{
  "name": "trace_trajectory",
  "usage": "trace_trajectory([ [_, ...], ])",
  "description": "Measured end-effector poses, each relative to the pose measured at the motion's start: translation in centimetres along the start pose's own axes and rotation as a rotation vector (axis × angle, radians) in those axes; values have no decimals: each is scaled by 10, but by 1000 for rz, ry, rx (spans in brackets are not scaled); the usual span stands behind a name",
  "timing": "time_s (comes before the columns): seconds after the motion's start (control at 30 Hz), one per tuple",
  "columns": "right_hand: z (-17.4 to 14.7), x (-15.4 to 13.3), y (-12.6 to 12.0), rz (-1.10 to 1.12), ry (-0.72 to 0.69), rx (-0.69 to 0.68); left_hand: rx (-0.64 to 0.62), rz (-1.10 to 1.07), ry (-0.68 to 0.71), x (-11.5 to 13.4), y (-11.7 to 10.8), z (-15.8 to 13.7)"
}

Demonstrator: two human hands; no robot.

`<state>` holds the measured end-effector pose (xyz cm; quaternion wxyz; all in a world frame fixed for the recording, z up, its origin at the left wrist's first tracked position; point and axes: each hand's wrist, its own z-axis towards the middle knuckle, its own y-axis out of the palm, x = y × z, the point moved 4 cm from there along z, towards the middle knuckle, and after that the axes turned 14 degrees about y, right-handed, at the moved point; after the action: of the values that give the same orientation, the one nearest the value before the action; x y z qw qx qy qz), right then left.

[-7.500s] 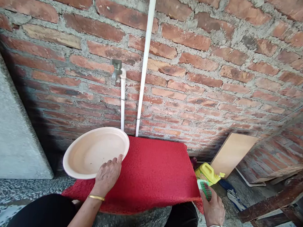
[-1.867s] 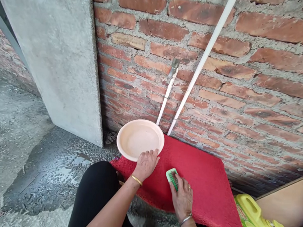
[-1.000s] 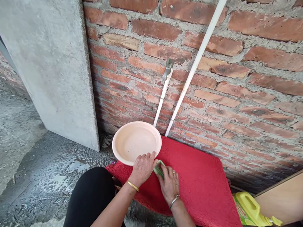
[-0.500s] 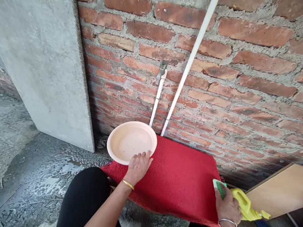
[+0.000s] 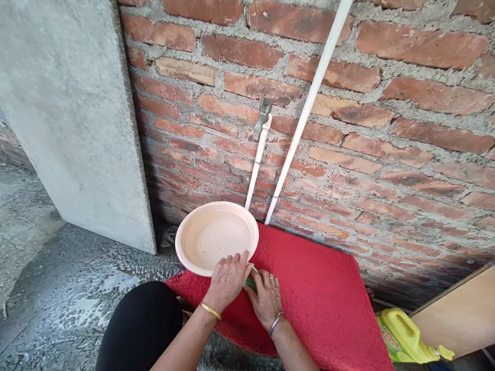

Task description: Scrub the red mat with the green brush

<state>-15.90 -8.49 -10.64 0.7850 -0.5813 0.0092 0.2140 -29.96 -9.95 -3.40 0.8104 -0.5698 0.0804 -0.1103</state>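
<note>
My left hand (image 5: 228, 279), with a gold bangle at the wrist, grips the near right rim of a pale pink basin (image 5: 213, 233). Some liquid seems to lie in the basin, with a few dark specks. Close beside it, my right hand (image 5: 267, 297), wearing a ring and a silver bangle, is closed on a small scrub brush (image 5: 250, 283) with green bristles. Most of the brush is hidden under the fingers. Under the basin and both hands spreads a shaggy red mat (image 5: 316, 296).
A yellow jug (image 5: 407, 334) lies on its side at the right, near a tan board (image 5: 462, 312). White pipes (image 5: 304, 117) and a grey tap (image 5: 263, 115) run along the brick wall (image 5: 395, 131). A concrete slab (image 5: 87, 115) stands left above wet floor (image 5: 85, 293).
My right hand has moved left with the scrub brush, from the mat's right edge to beside my left hand. My left hand stays at the basin's rim.
</note>
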Motion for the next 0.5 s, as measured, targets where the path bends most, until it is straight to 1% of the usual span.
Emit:
trace_trajectory([
  [0.07,12,8,-2,-66,33,-19,-3,-15,-6,0,2,0],
  [0.13,26,33,-9,-136,137,-24,-2,-37,-14,-1,3,-1],
  [0.2,37,70,-21,-209,283,-28,-5,-48,-19,-1,4,-1],
  [0.27,40,114,-35,-280,434,-26,-14,-40,-20,-1,4,-1],
  [0.37,27,182,-62,-371,628,12,-32,-24,-19,-1,2,-1],
  [0.43,9,223,-80,-405,730,73,-41,-20,-16,-1,1,-1],
  [0.5,-14,258,-97,-411,815,134,-44,-15,-13,-1,-1,0],
])
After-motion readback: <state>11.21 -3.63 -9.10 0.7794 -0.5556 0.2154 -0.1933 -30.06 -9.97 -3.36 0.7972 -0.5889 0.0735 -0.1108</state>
